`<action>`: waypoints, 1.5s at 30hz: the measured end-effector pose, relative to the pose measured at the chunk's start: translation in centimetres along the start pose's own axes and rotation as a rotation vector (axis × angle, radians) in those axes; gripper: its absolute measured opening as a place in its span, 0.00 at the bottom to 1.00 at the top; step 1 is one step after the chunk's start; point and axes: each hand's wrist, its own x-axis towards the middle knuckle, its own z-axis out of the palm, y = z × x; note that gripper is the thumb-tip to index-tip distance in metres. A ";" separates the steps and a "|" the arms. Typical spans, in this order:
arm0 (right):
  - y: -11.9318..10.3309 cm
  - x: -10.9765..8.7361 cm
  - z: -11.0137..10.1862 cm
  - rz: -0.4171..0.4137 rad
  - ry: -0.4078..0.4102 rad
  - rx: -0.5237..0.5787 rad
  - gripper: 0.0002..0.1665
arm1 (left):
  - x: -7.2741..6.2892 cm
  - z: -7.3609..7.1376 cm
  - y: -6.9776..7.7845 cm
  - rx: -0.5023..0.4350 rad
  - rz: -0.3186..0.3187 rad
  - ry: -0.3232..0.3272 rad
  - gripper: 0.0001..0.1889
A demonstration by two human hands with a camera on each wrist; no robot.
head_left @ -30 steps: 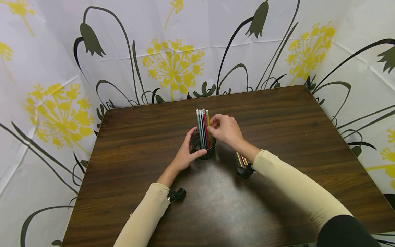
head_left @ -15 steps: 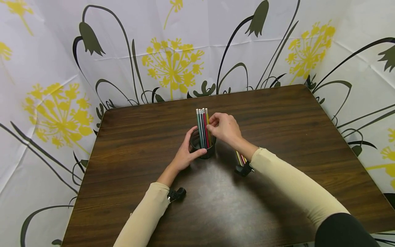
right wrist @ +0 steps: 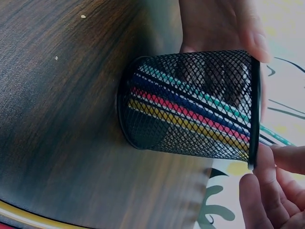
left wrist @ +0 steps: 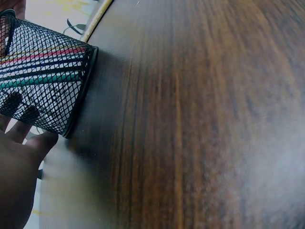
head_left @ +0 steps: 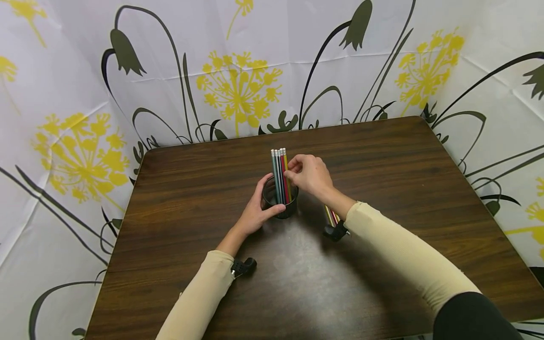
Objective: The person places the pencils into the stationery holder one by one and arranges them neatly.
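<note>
A black mesh pencil cup (head_left: 288, 212) stands on the table with several pencils (head_left: 277, 177) in it, eraser ends up. My left hand (head_left: 254, 215) grips the cup from the left, thumb across its near side. On the other side, my right hand (head_left: 312, 175) pinches the yellow pencil (head_left: 285, 159) between thumb and fingers, just above the rim. Through the mesh in the right wrist view, the yellow pencil (right wrist: 190, 128) leans beside red, dark blue and green ones, its lower end near the cup's base. The left wrist view shows the cup (left wrist: 45, 40) against my left fingers.
More pencils (head_left: 330, 216) lie on the brown wooden table (head_left: 374, 156), partly hidden under my right wrist. Each wrist wears a black camera, such as the left one (head_left: 243, 267). A flowered cloth (head_left: 165, 94) hangs behind the table's far edge.
My right hand has shifted slightly left with the yellow pencil, whose top stands closer to the other pencils. My left hand keeps its grip on the cup.
</note>
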 end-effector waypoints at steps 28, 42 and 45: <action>11.3 -0.2 -4.4 0.366 -0.237 -0.158 0.12 | -0.1 0.0 0.0 -0.017 0.029 0.006 0.44; 10.1 -0.6 -4.1 0.288 -0.167 -0.461 0.10 | -0.1 0.0 0.1 -0.019 0.026 0.007 0.44; 10.1 -0.6 -4.0 0.278 -0.153 -0.456 0.11 | -0.1 0.0 0.1 -0.021 0.028 0.004 0.44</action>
